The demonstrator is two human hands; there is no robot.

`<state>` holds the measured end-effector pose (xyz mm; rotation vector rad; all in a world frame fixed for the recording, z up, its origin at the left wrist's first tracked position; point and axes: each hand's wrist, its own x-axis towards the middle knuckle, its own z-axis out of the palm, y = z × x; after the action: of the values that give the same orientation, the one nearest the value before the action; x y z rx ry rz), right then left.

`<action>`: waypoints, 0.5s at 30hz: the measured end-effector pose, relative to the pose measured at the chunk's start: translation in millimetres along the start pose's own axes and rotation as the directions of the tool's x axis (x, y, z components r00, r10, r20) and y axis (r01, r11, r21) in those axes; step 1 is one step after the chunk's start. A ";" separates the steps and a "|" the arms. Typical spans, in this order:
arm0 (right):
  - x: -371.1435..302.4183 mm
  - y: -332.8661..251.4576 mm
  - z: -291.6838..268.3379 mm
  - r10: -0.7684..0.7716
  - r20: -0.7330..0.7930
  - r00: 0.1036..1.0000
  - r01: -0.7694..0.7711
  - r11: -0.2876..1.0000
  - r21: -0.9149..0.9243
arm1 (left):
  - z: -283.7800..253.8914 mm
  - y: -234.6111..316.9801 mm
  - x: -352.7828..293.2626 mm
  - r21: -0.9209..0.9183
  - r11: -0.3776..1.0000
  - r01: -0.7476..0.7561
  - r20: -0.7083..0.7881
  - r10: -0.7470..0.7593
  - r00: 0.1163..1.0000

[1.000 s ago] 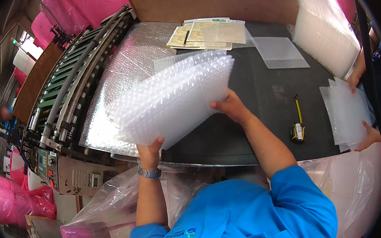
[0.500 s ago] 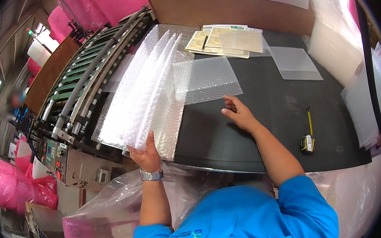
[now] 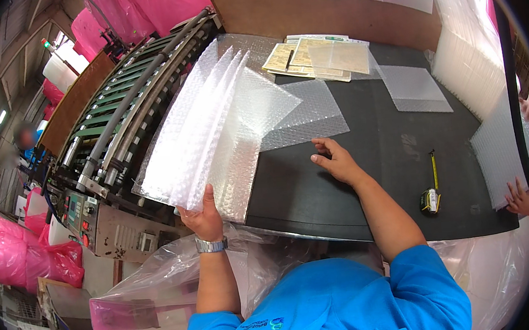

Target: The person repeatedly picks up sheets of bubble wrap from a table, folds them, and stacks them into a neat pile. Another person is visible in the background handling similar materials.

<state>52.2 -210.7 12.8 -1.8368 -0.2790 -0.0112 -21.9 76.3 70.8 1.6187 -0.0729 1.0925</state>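
My left hand (image 3: 201, 217), with a metal watch at the wrist, grips the near edge of several bubble wrap sheets (image 3: 196, 133). They stand fanned on edge, thumb on the near side, fingers hidden behind. Beneath and to their right lies more bubble wrap (image 3: 240, 179) along the table's left side. One sheet's corner (image 3: 278, 101) juts out over a flat bubble wrap piece (image 3: 310, 114) on the dark table (image 3: 318, 204). My right hand (image 3: 336, 159) hovers over the table just below that flat piece, fingers apart and holding nothing.
Left of the table stands a roller conveyor (image 3: 127, 108) with a control panel (image 3: 80, 215). Yellow forms (image 3: 312, 57) lie at the back. A tape measure (image 3: 430, 201) sits at right. Another person's hand (image 3: 520, 199) is beside a bubble wrap stack (image 3: 502, 150) at the right edge.
A sheet corner now swings out rightward from the held bubble wrap over the flat piece. Another person's hands have appeared at the right edge. My own hands have barely moved.
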 end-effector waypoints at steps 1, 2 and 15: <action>0.0 -1.2 0.0 0.012 0.007 1.000 -0.012 1.000 -0.001 | -0.1 2.7 -1.0 -0.050 0.998 0.049 0.027 -0.048 0.999; -0.9 -0.7 0.9 -0.016 -0.017 1.000 0.018 0.992 0.127 | 1.1 7.7 -2.7 -0.102 0.990 0.101 0.058 -0.095 0.994; -5.1 -13.2 -12.4 0.033 0.073 0.997 -0.071 0.782 0.619 | 14.4 23.2 -44.1 -0.285 0.875 0.392 0.487 -0.221 0.845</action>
<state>46.3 -220.1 28.0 -1.1782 -0.2353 0.1588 -51.3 35.2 59.1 1.4327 -0.2906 0.4064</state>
